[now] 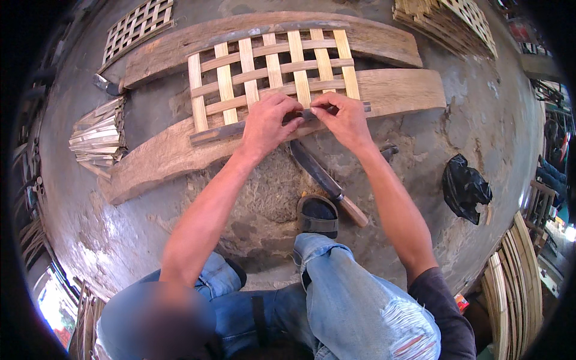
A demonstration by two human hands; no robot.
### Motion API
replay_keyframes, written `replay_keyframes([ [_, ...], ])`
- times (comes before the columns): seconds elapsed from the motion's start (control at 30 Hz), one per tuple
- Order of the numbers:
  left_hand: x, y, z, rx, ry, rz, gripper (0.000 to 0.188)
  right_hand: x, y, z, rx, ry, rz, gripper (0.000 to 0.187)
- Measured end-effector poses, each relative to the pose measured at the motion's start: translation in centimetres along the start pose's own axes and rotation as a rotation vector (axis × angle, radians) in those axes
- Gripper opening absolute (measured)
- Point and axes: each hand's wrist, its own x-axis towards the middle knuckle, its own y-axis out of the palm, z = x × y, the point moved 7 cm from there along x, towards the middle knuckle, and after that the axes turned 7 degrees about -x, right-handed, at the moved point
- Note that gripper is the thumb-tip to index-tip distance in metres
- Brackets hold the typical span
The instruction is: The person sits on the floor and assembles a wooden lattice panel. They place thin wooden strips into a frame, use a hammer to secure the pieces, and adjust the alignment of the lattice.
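A lattice panel [299, 72] of pale, flat woven strips lies across two long planks. Dark narrow bars run along its far and near edges. Over the middle of the near bar [217, 133], my left hand [268, 122] is closed, its thumb and fingers curled together. Just to its right my right hand [346, 122] pinches with thumb and forefinger at the same bar, close to a strip's lower end. What the fingertips hold is too small and hidden to make out. Below the hands, a large knife [318, 173] with a wooden handle lies on the ground.
The near plank [408, 90] and far plank [384, 43] curve across the floor. Another lattice [135, 30] lies far left, stacked panels [444, 27] far right. A strip bundle [99, 135] sits left, a black plastic bag [465, 189] right. My sandalled foot [317, 225] is beside the knife.
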Motion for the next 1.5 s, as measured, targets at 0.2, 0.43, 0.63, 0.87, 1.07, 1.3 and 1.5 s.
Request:
replay_keyframes([
  [0.2,-0.5,0.7,0.4,0.003,0.003,-0.055,0.022,0.4,0.5,-0.3,-0.048,-0.047,0.051,0.011],
  [0.43,-0.4,1.0,0.6,-0.014,-0.073,0.003,0.022,0.3,0.5,-0.4,-0.144,-0.100,0.058,0.013],
  [0.63,0.1,-4.9,1.3,-0.019,-0.095,-0.296,0.017,0.2,1.0,0.2,-0.197,-0.205,0.028,0.012],
  [0.87,0.9,-13.1,3.2,0.078,-0.151,-0.487,0.018,0.0,0.5,0.3,-0.185,-0.153,0.028,0.008],
  [1.07,-1.6,-2.9,1.4,-0.027,-0.157,-0.167,0.024,0.0,0.7,0.3,-0.137,-0.174,-0.001,0.008],
  [1.3,-1.0,0.7,0.0,-0.018,-0.058,-0.155,0.032,0.2,0.7,0.1,-0.223,-0.211,0.031,0.014],
  [1.5,-0.6,1.5,-0.3,-0.036,-0.081,-0.177,0.037,-0.1,0.7,1.0,-0.279,-0.291,-0.016,0.017],
])
